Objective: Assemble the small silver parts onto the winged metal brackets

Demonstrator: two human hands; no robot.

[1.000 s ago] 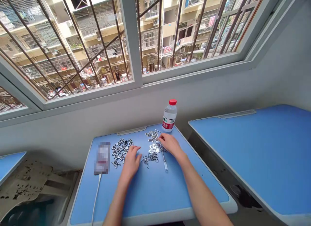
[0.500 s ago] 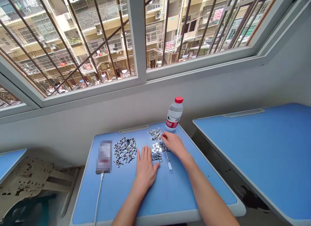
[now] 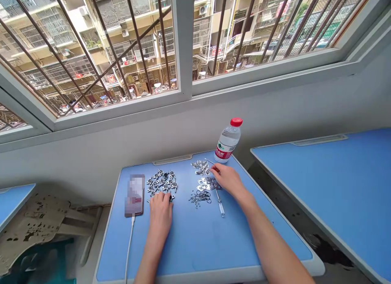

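My left hand [image 3: 160,212] rests with curled fingers at the lower edge of a pile of small metal wing-shaped fittings [image 3: 161,182], and anything in its fingers is hidden. My right hand [image 3: 227,180] hovers just right of several flat metal plates [image 3: 207,184], below a cluster of small screws [image 3: 200,167]. Below that hand lie a heap of small dark-silver rings [image 3: 200,198] and a small screwdriver with a clear handle [image 3: 219,203]. A phone with a blurred screen [image 3: 135,194] lies left of the fittings.
The parts lie on a blue desk [image 3: 195,243]. A water bottle with a red cap [image 3: 228,140] stands at its back right corner. A white charging cable [image 3: 130,247] runs down from the phone over the front edge. Another blue desk [image 3: 320,186] stands to the right.
My left hand has moved left from the rings to the pile of fittings, and its fingers have curled. My right hand stays nearly in place. The whole view has shifted slightly.
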